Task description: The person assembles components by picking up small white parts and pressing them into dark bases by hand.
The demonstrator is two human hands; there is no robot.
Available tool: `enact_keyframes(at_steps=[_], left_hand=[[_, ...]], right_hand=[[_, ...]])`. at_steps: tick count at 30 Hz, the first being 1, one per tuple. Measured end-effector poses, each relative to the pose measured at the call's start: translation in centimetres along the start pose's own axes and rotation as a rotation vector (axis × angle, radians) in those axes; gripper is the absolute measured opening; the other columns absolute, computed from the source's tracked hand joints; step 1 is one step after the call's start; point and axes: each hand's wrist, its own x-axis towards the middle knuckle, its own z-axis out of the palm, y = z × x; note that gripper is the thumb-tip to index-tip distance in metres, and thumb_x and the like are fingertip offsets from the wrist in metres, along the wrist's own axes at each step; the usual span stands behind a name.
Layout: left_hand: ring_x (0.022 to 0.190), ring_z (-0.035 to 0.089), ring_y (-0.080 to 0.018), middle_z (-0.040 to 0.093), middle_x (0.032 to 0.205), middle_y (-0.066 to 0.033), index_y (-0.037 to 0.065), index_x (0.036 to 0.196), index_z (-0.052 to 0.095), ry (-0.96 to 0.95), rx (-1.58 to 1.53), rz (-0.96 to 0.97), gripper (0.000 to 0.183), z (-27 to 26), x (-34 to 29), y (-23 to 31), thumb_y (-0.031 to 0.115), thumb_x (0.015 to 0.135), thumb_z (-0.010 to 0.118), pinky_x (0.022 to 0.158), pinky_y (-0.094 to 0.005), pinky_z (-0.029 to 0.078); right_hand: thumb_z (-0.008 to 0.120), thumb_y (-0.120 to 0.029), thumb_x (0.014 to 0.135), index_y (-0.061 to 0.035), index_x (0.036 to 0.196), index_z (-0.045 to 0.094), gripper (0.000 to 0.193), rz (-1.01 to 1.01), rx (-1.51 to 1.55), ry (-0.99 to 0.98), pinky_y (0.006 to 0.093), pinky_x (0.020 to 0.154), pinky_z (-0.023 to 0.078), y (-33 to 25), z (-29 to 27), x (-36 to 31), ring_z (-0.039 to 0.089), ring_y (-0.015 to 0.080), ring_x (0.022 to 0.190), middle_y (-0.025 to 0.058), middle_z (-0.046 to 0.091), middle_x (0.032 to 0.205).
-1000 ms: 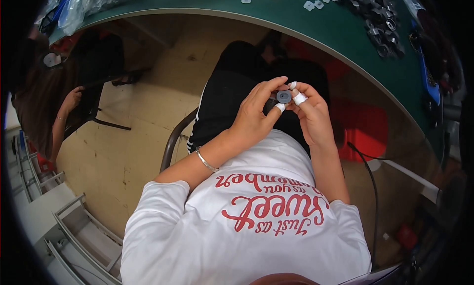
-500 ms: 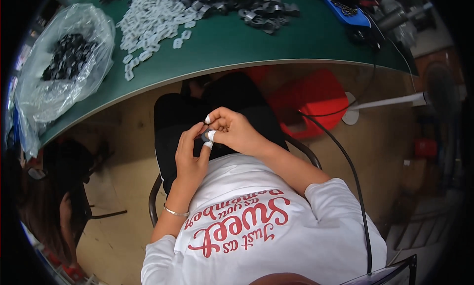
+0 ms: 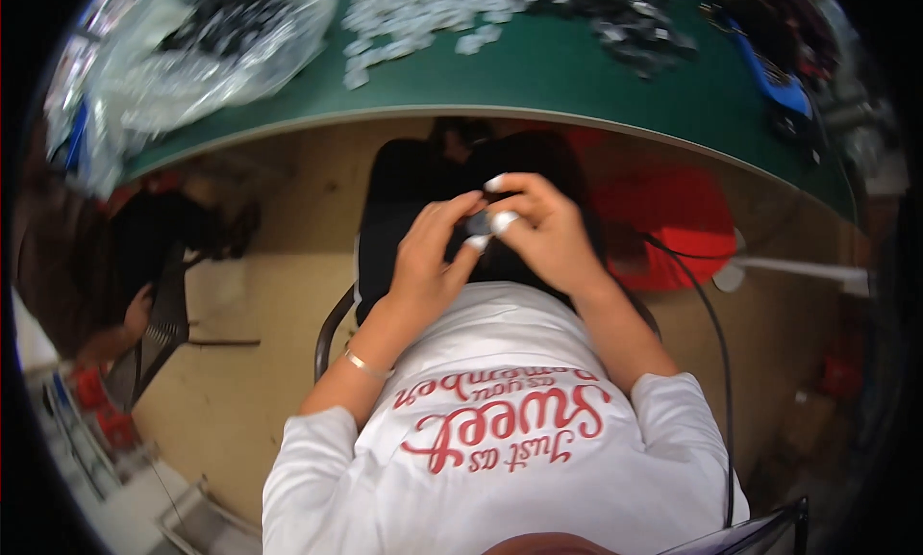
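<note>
Above my lap, a small dark grey piece [image 3: 478, 225], blurred by motion, sits between my two hands. My left hand [image 3: 430, 252] pinches it between thumb and fingertips. From the other side, the taped thumb of my right hand [image 3: 550, 230] presses at its edge, while the forefinger arches above it. White wrapping covers the tips of both thumbs and my right forefinger. Exactly what kind of part it is cannot be made out, as the fingers partly cover it.
On the green table [image 3: 461, 79] lie a pile of pale flat pieces [image 3: 413, 21], a heap of black pieces [image 3: 625, 21] and a clear plastic bag [image 3: 125, 98] holding black pieces. A red stool [image 3: 673, 223] and black cable [image 3: 716, 334] are at right. Another person [image 3: 72, 266] sits at left.
The whole view has swung, so table and lap appear further right and higher. My hands stay together around the small dark piece, with my right forefinger lifted slightly further from the thumb.
</note>
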Motion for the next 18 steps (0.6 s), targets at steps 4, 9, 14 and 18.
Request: enact_keyframes(at_steps=[4, 9, 14, 18], left_hand=[[0.096, 0.063, -0.0235, 0.062, 0.11, -0.0145, 0.0, 0.123, 0.052, 0.026, -0.045, -0.047, 0.05, -0.6, 0.2, -0.8, -0.008, 0.076, 0.066, 0.085, -0.0314, 0.051], [0.093, 0.063, -0.0241, 0.062, 0.108, -0.0136, 0.0, 0.121, 0.053, 0.053, 0.001, -0.045, 0.049, -0.9, -0.3, -0.6, -0.008, 0.074, 0.066, 0.083, -0.0321, 0.051], [0.09, 0.061, -0.0301, 0.062, 0.102, -0.014, 0.001, 0.116, 0.055, 0.041, 0.072, 0.031, 0.049, -0.8, -0.1, -0.2, -0.007, 0.069, 0.066, 0.076, -0.0353, 0.051], [0.088, 0.06, -0.0303, 0.062, 0.103, -0.0133, 0.001, 0.116, 0.054, 0.019, 0.082, 0.054, 0.05, -1.1, -0.5, -0.5, -0.006, 0.068, 0.067, 0.075, -0.0363, 0.051]], right_hand=[[0.048, 0.0, 0.092, 0.0027, 0.12, 0.048, 0.028, 0.08, 0.151, -0.045, 0.0276, 0.078, 0.051, -1.4, -0.4, 1.2, 0.063, 0.0144, 0.086, 0.0124, 0.067, 0.098], [0.053, -0.001, 0.091, 0.0027, 0.119, 0.049, 0.029, 0.096, 0.178, -0.094, 0.0266, 0.08, 0.05, -1.2, 0.6, 1.4, 0.062, 0.0126, 0.087, 0.0094, 0.066, 0.094], [0.063, 0.002, 0.084, 0.002, 0.117, 0.05, 0.035, 0.125, 0.148, -0.075, 0.0232, 0.078, 0.049, -0.9, 1.2, 1.3, 0.062, 0.0107, 0.085, 0.0063, 0.065, 0.091], [0.063, 0.004, 0.083, 0.0021, 0.115, 0.05, 0.035, 0.171, 0.178, -0.079, 0.0221, 0.077, 0.049, -1.3, 1.3, 1.3, 0.062, 0.0103, 0.083, 0.0064, 0.065, 0.09]])
